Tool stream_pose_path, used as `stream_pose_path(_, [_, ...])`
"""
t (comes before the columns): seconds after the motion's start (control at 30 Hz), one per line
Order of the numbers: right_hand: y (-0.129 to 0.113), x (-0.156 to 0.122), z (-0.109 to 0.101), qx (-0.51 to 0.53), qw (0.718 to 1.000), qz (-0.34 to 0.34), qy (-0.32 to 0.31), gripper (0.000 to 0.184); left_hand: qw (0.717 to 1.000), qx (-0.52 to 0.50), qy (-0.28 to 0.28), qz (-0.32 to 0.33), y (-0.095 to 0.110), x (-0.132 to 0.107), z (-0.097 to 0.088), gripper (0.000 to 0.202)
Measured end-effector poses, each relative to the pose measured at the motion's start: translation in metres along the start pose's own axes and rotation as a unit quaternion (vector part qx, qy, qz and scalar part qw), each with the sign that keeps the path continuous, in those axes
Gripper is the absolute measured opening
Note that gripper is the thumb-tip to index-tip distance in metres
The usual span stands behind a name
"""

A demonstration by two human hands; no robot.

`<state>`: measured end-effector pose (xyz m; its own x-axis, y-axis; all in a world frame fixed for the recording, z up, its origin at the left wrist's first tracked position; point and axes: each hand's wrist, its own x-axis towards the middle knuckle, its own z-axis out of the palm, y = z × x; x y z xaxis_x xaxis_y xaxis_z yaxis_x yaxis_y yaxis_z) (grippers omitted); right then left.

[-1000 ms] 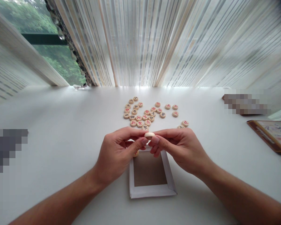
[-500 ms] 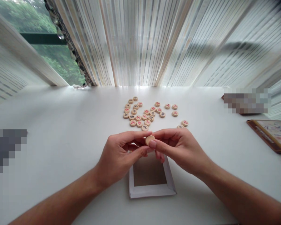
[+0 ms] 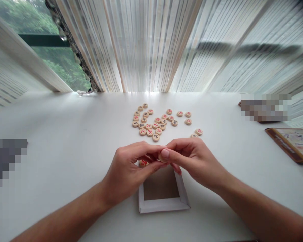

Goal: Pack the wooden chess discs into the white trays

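Note:
A small round wooden Chinese chess piece [image 3: 162, 159] is pinched between my two hands above a shallow white-rimmed box [image 3: 164, 206] with a brown inside. My left hand [image 3: 132, 166] has its thumb and fingertips at the piece's left side. From the right, my right hand [image 3: 190, 158] presses its thumb over the piece, covering much of it. Another piece with a red character [image 3: 143, 163] shows through the gap under my left index finger; whether it touches that hand I cannot tell. The far part of the box is hidden behind my hands.
Several chess pieces [image 3: 149, 132] with red or black characters lie face up on the white table [image 3: 78, 161] beyond my hands. Two more pieces [image 3: 198, 131] lie just past my right hand. A flat brown-edged box [image 3: 290, 145] is at the right. Curtains [image 3: 146, 47] hang behind.
The held piece has tilted between my fingers, and my right thumb covers more of it now. The red-character piece under my left hand has come into clearer view.

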<state>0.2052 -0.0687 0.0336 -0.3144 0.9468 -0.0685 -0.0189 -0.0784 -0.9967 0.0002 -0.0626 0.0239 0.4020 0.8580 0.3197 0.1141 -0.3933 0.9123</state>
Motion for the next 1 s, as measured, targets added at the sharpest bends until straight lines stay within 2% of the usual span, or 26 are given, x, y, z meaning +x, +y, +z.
stream_pose_path(0.37, [0.0068,0.0004,-0.0013,0.106,0.993,0.016,-0.04,0.025,0.992,-0.098,0.046,-0.061,0.0007,0.0023,0.0015,0.025])
stream_pose_path(0.6, [0.0035,-0.0008,0.0037,0.118,0.991,0.058,-0.016,0.034,0.995,-0.08,0.036,-0.042,-0.0012,-0.0009,0.002,0.025])
stream_pose_path(0.77, [0.0034,-0.0002,0.0053,0.109,0.993,0.055,-0.006,0.032,0.999,-0.026,0.039,-0.02,-0.0015,-0.0013,0.0035,0.021])
stream_pose_path(1.0, [0.0066,-0.0017,0.0018,0.122,0.991,0.04,-0.027,0.026,0.997,-0.064,0.037,-0.021,-0.0023,-0.0007,0.0039,0.023])
